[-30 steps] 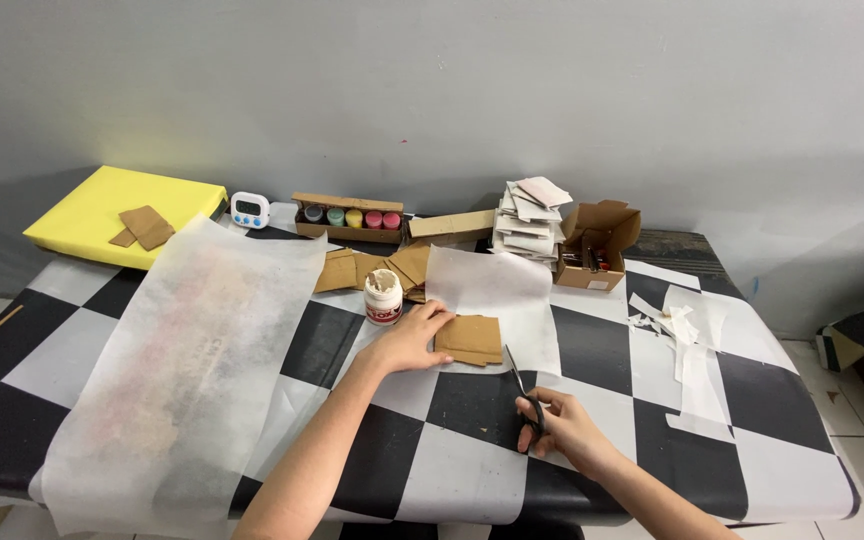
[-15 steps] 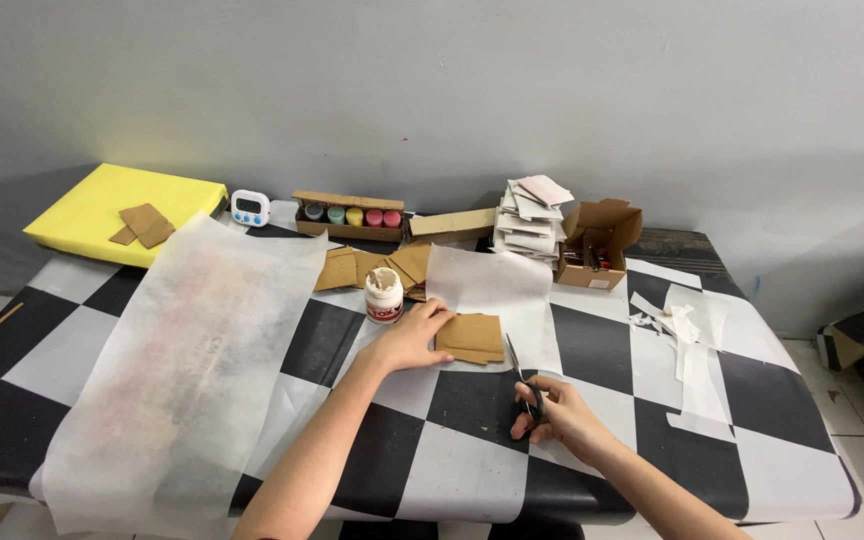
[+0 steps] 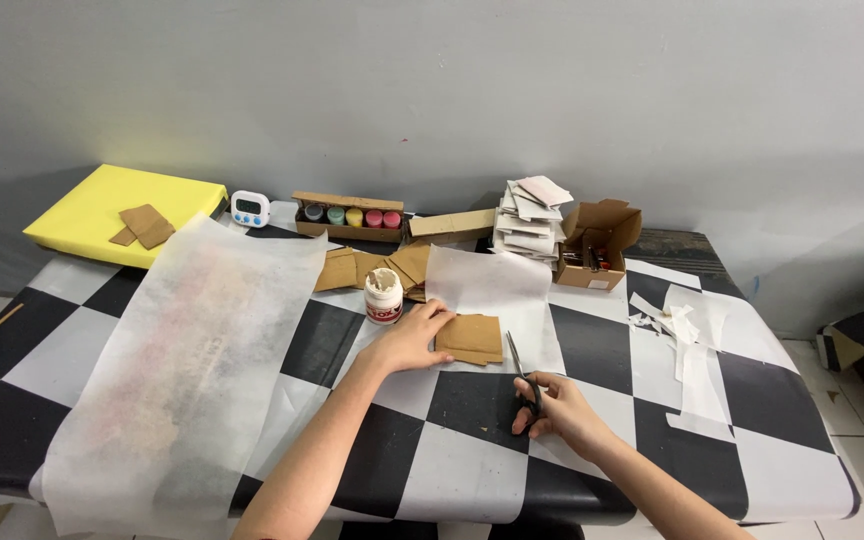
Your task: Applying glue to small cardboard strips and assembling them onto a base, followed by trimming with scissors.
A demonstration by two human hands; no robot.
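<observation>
My left hand (image 3: pixel 410 338) lies flat on the table, fingertips pressing the left edge of a brown cardboard piece (image 3: pixel 472 338) that rests on a sheet of thin white paper (image 3: pixel 487 290). My right hand (image 3: pixel 559 408) grips a pair of scissors (image 3: pixel 520 372) by the handles, blades pointing away toward the cardboard's right edge. A small white glue jar (image 3: pixel 383 296) stands just left of my left hand.
A long white paper sheet (image 3: pixel 202 350) covers the left of the checkered table (image 3: pixel 652 400). At the back: yellow foam block (image 3: pixel 122 205), small timer (image 3: pixel 250 208), box of paint pots (image 3: pixel 349 216), stack of white packets (image 3: pixel 532 215), open cardboard box (image 3: pixel 597 245). Paper scraps (image 3: pixel 677 330) lie right.
My right hand with the scissors has shifted slightly left and forward toward the cardboard. My left hand stays on the cardboard.
</observation>
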